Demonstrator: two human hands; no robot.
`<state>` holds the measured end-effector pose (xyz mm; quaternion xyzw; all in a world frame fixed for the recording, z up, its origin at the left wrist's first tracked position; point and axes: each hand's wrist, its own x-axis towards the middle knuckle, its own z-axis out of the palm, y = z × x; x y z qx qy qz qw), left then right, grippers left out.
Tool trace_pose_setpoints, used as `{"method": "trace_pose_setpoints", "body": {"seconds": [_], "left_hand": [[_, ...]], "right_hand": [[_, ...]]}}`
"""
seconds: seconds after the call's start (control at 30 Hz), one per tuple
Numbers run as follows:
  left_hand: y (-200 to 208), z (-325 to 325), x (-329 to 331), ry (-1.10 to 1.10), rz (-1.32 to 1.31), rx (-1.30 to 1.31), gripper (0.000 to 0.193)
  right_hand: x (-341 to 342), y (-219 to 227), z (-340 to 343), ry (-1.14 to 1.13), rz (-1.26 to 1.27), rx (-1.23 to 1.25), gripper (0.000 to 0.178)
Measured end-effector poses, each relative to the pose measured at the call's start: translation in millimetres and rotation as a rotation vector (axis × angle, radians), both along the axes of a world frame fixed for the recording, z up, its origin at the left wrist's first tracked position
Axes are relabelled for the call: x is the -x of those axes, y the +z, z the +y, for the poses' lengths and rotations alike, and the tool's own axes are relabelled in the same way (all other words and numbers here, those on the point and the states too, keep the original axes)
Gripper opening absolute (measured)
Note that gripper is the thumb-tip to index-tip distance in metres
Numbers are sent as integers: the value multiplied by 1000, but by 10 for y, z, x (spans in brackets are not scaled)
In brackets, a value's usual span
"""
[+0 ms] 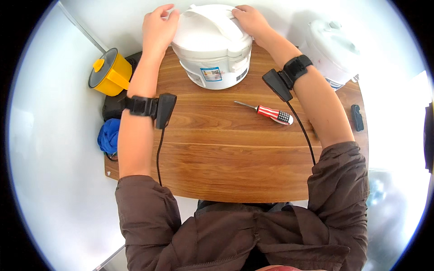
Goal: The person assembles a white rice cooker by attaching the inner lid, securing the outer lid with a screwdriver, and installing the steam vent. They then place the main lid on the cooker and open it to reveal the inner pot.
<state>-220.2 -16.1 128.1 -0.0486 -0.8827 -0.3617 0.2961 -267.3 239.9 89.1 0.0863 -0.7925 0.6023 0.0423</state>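
Note:
A white rice cooker [210, 65] with a curved carry handle [221, 22] over its lid stands at the far side of the wooden table. My left hand [160, 25] is at the cooker's left side, thumb and fingers bent and apart; I cannot tell whether it touches the cooker. With fingers closed on the far right edge of the lid, near the end of the handle, my right hand [250, 19] holds the cooker. Part of its grip is hidden. Nearer to me lies a screwdriver [274, 114] with a red, white and dark patterned handle, its tip pointing left.
At the table's left edge are a yellow pot [118, 72] with a lid, a dark object and a blue cloth [108, 136]. Another white lidded appliance [332, 49] stands at the back right. A small black object [357, 118] lies by the right edge. Cables hang from both wrist bands.

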Motion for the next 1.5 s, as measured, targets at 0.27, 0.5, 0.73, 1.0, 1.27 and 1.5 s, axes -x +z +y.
{"method": "trace_pose_setpoints", "body": {"seconds": [0.27, 0.5, 0.73, 1.0, 1.27, 1.5], "left_hand": [[-535, 30, -136, -388, -418, -979, 61], [-640, 453, -1278, -87, -145, -923, 64], [-728, 602, -1978, -22, -47, -896, 64], [-460, -341, -941, -398, -103, -898, 64], [-676, -143, -1086, -614, -228, -867, 61], [-936, 70, -1894, -481, -66, -709, 64]], "right_hand": [[22, -26, -13, -190, 329, -292, 50], [-175, 322, -84, 52, 591, -663, 39], [-172, 560, -288, 157, 617, -752, 34], [-2028, 115, -287, 85, 955, -638, 58], [-1972, -135, -158, 211, 873, -621, 63], [-1534, -394, 580, 116, 906, -600, 72]]}}
